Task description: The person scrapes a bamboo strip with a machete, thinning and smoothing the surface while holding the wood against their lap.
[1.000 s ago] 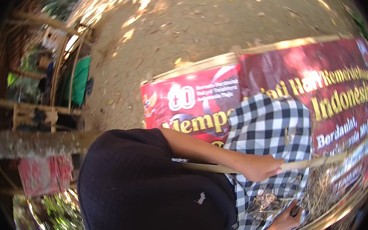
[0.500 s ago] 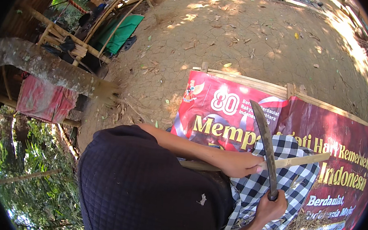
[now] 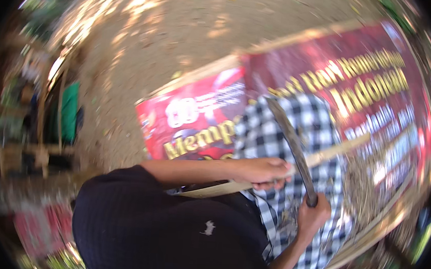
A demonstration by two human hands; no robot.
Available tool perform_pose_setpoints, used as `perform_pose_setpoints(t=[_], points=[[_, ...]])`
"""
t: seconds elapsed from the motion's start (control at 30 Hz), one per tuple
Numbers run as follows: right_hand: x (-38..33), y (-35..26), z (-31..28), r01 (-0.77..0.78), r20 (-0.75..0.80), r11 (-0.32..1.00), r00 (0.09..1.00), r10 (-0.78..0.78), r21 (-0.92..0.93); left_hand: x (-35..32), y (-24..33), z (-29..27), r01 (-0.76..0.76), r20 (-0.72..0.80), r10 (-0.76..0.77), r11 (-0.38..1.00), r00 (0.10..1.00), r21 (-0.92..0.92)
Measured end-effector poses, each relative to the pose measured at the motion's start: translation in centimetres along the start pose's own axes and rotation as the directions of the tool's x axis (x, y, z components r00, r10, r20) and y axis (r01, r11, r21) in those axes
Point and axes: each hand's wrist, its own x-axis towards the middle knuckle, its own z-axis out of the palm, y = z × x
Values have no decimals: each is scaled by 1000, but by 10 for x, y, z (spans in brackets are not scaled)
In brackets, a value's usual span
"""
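1. Your left hand (image 3: pixel 263 169) was clenched around a long pale bamboo strip (image 3: pixel 273 172), gripping it near its middle, with the strip running from your lap up toward the right, over the black-and-white checked cloth (image 3: pixel 296 141) on your legs.
2. Your right hand (image 3: pixel 314 213) was closed tight on the handle of a long dark machete (image 3: pixel 293 143), its blade slanting up and to the left so that it crossed the strip just beside your left fingers.
3. The strip lay between the two hands: the left hand sat on it, and the right hand was below it, nearer the lower right edge of the cloth.
4. The blade appeared to meet the strip right next to the left knuckles; the view was too blurred to tell whether the edge was already biting into the bamboo.
5. To have shaved the strip well, I judge you needed a shallow blade angle and strokes directed away from your body and away from the holding hand.
6. Sliding the left hand a little back toward your lap would have left more bare bamboo ahead of the blade.
7. The cloth gave your legs some cover, so keeping the strip above it was sensible.
8. A red printed banner (image 3: pixel 196 123) lay on the dirt ground (image 3: pixel 146 43) beyond your knees.
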Motion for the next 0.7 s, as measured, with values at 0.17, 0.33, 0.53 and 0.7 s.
perform_pose_setpoints(t=[0.17, 0.33, 0.53, 0.7], points=[[-31, 35, -39, -233, -170, 947, 965, 198, -219, 70, 19, 39, 211, 124, -227, 969, 966, 131], [-76, 65, -59, -483, -278, 862, 858, 432, -152, 111, -7, 81, -73, 283, -73, 878, 956, 474], [-97, 70, -72, -533, -372, 819, 819, 436, -213, 124, -6, 98, -275, 378, 49, 773, 925, 572], [-85, 66, -72, -535, -456, 803, 802, 385, -262, 132, 5, 94, -65, 368, -109, 901, 924, 429]])
